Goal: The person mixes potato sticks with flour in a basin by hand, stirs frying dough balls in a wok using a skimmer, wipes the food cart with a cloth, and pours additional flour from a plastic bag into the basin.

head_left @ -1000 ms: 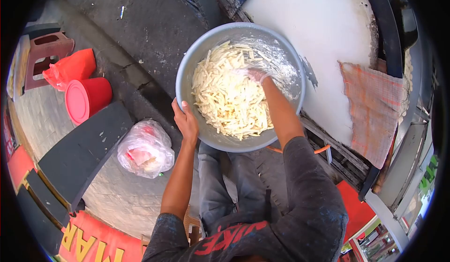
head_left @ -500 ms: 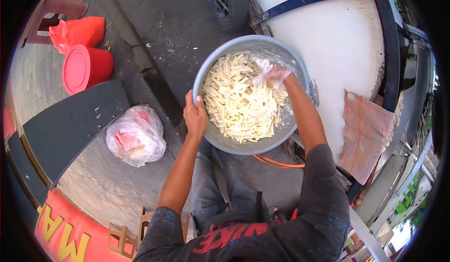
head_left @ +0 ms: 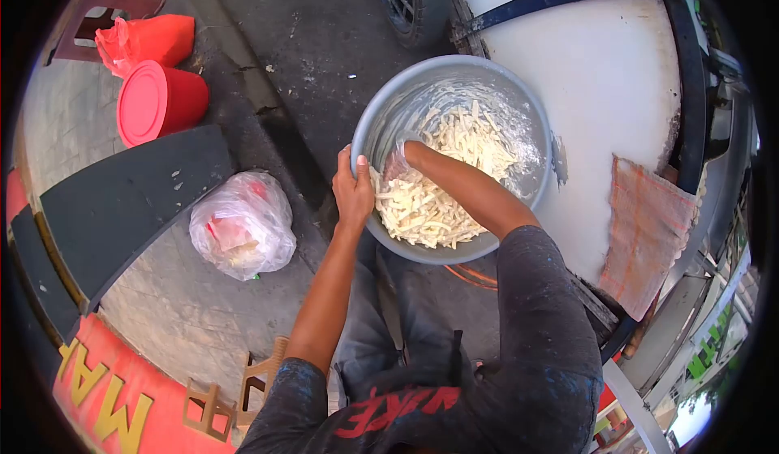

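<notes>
A large grey basin (head_left: pixel 367 121) holds pale, floury strips (head_left: pixel 475 142), with white powder on its inner right wall. My left hand (head_left: pixel 354 190) grips the basin's left rim, thumb on top and fingers round the outside. Inside the basin, at the left part of the strips, is my right hand (head_left: pixel 395 166) in a clear plastic glove. Its fingers are hidden by the glove and the strips, so what it holds cannot be made out.
A clear plastic bag (head_left: pixel 243 225) lies left of my left arm. Farther left are a red lidded bucket (head_left: pixel 162 103), a red bag (head_left: pixel 158 40) and a dark panel (head_left: pixel 130 202). On the right, a cloth (head_left: pixel 647 235) lies on a white surface (head_left: pixel 592 73).
My right hand has moved from the basin's upper right to its left side, near my left hand. The strips have shifted, baring the upper left of the basin. My left hand keeps its grip.
</notes>
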Tool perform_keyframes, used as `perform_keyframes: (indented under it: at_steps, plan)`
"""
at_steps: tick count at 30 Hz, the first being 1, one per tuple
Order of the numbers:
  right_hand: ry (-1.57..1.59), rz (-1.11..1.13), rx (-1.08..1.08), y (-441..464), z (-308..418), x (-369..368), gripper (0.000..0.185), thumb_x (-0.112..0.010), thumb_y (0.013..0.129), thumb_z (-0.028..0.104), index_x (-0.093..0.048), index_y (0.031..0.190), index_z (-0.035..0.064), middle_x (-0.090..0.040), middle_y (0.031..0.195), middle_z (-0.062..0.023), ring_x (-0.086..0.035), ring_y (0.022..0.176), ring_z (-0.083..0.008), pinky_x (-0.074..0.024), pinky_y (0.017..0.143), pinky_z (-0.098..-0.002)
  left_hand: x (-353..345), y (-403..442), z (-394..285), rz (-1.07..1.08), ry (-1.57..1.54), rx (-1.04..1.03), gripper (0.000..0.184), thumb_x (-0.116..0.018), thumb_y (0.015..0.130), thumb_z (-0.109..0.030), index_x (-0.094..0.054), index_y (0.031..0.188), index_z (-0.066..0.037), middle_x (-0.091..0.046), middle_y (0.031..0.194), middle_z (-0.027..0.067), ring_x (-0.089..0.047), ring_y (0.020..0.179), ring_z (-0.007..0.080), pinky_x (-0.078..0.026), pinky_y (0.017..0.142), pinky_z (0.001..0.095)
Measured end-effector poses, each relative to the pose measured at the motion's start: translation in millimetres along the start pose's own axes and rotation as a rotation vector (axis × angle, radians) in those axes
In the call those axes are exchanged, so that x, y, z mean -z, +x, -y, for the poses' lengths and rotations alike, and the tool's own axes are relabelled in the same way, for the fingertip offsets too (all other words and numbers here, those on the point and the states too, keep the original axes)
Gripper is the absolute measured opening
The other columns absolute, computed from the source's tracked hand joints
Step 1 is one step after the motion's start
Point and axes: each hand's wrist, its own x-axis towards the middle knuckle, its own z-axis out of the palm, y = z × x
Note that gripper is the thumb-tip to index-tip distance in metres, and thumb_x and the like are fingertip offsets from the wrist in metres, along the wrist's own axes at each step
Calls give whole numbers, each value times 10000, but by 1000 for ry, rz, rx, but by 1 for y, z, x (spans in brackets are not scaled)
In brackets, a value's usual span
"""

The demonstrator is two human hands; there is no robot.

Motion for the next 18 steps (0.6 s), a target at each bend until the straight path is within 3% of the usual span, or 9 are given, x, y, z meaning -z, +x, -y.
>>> perform_keyframes:
  at_steps: [1,4,7,8,11,12,14,17,18]
  plan:
    - [171,105,-11,-15,0,-18,508,-400,987,359,-494,1349,16,-441,1450,-108,-403,1341,-196,-285,1132,-338,1,-2,-3,29,-40,46,435,-456,995,-344,-512,1241,11,-654,1022,236,-654,946,356,-480,842,397]
    - [-156,-285,93,-85,-34,-87,513,-560,901,374,-558,1275,23,-518,1348,-187,-491,1239,-308,-376,1055,-417,1,-3,-9,-16,-40,-5,423,-464,991,-333,-519,1241,3,-661,1035,223,-658,955,342,-482,841,401]
    - [-26,-767,278,-146,-68,-146,718,-683,787,506,-481,1368,135,-441,1424,-154,-359,1346,-340,-265,1126,-516,0,-4,-7,-32,-20,-15,421,-465,989,-328,-515,1248,1,-662,1028,222,-658,953,341,-482,839,402]
    - [-91,-998,224,-151,-85,-173,867,-768,694,480,-438,1387,76,-439,1426,-151,-388,1333,-319,-293,1121,-438,0,-4,-8,-35,-13,-20,421,-465,989,-327,-514,1250,0,-663,1024,222,-658,953,340,-482,838,403]
    - [-94,-1343,28,-155,-88,-219,724,-720,749,472,-494,1357,152,-458,1409,-114,-387,1327,-336,-293,1115,-479,-1,-4,-6,-41,60,-5,426,-461,990,-331,-508,1257,-3,-664,1016,224,-657,955,354,-480,835,411]
    - [-79,-1445,-45,-129,-108,-229,757,-633,787,570,-449,1404,173,-415,1456,-115,-378,1335,-346,-299,1106,-493,-1,-5,-10,-35,46,3,428,-459,990,-334,-507,1258,-4,-664,1014,226,-655,955,363,-479,834,416]
    - [212,-1214,-345,-89,-128,-212,792,-539,820,623,-385,1445,162,-373,1489,-114,-347,1354,-364,-260,1125,-489,-2,-7,-18,-28,13,21,433,-455,991,-341,-504,1261,-6,-663,1009,229,-651,954,381,-478,830,425]
    - [504,-1093,-376,-35,-135,-150,924,-409,825,722,-218,1513,136,-229,1555,-147,-219,1418,-375,-138,1164,-498,-4,-6,-18,-24,61,60,453,-463,994,-358,-509,1256,8,-649,1068,216,-643,981,313,-469,860,390]
    - [508,-1147,-485,-46,-90,-126,967,-431,800,734,-172,1522,145,-192,1562,-164,-177,1430,-374,-97,1167,-506,-6,-4,-17,-32,70,39,454,-460,994,-359,-507,1254,10,-649,1064,217,-642,980,316,-469,860,391]
